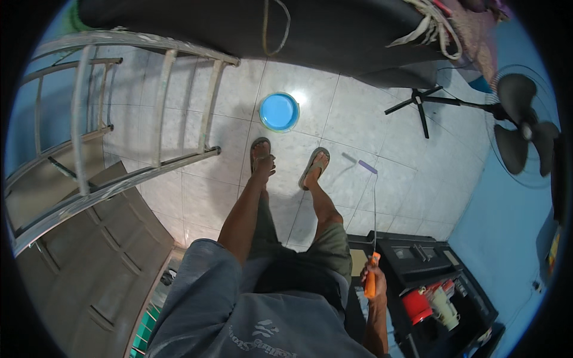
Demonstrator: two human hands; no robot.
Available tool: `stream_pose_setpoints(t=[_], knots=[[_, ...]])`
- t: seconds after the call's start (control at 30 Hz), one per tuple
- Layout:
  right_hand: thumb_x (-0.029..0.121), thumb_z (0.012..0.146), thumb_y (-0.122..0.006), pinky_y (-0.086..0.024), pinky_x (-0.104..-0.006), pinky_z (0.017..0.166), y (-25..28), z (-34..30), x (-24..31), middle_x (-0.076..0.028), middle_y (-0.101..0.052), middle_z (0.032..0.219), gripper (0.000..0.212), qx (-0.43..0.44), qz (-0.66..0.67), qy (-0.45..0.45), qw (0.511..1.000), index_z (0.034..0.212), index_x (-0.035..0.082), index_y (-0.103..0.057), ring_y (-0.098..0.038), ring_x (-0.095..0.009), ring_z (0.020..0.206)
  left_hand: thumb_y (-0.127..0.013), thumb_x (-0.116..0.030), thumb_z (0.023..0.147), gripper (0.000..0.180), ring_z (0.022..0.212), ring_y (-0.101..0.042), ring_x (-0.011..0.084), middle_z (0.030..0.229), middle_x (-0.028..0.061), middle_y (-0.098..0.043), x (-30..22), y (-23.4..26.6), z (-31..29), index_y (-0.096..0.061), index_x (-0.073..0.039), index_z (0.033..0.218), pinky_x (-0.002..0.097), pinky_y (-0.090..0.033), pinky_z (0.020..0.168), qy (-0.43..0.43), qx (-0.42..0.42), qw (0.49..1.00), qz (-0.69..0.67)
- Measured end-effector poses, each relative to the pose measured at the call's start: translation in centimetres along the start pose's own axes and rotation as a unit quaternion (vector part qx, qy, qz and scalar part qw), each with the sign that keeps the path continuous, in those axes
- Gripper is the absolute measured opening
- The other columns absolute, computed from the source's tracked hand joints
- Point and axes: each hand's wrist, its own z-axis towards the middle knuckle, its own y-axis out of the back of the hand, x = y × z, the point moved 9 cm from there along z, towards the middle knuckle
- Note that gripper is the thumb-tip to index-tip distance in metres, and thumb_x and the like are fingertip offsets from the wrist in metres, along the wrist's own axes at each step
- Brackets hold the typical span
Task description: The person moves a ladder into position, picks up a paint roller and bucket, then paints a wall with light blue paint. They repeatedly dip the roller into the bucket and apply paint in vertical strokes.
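Observation:
My right hand [375, 281], low on the right, is wrapped round the orange handle of a paint roller [370, 285]. Its thin metal rod reaches forward to a small purple roller head, held above the tiled floor. My left hand [265, 165] hangs down over my left sandal, fingers loosely apart and nothing visible in them. Just ahead of my feet, a round bucket [261, 114] stands on the floor with bright blue paint [279, 111] inside. The left hand is nearest to this bucket but does not touch it.
A metal ladder [158, 113] stands at the left beside a brown panelled door [89, 268]. A black fan [525, 128] is at the right by the blue wall [489, 209]. A dark cabinet [406, 262] holding a red container is near my right arm. Dark sheeting [197, 30] covers something ahead.

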Motion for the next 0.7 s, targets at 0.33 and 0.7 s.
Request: stream_pose_setpoints(t=[0.33, 0.7], knots=[[0.006, 0.067, -0.059, -0.045, -0.0225, 0.048, 1.0, 5.4, 7.7, -0.005, -0.051, 0.076, 0.048, -0.055, -0.087, 0.008, 0.995, 0.114, 0.000, -0.047, -0.052, -0.013, 0.060, -0.046, -0.014, 0.087, 0.040, 0.120, -0.038, 0.0293, 0.129, 0.0127, -0.037, 6.4, -7.7, 19.0, -0.040, -0.002, 0.124, 0.0454, -0.033, 0.099, 0.068, -0.036, 0.956, -0.284], [0.006, 0.069, -0.062, -0.043, -0.0215, 0.048, 0.4, 7.7, 10.9, -0.003, -0.054, 0.073, 0.031, -0.032, -0.284, 0.029, 0.958, 0.098, 0.001, -0.052, -0.051, -0.010, 0.054, -0.048, -0.023, 0.087, 0.021, 0.084, -0.059, 0.0196, 0.092, 0.0068, -0.059, 3.1, -9.9, 18.3, -0.051, -0.006, 0.099, 0.0360, -0.046, 0.074, 0.043, -0.145, 0.837, -0.526]])
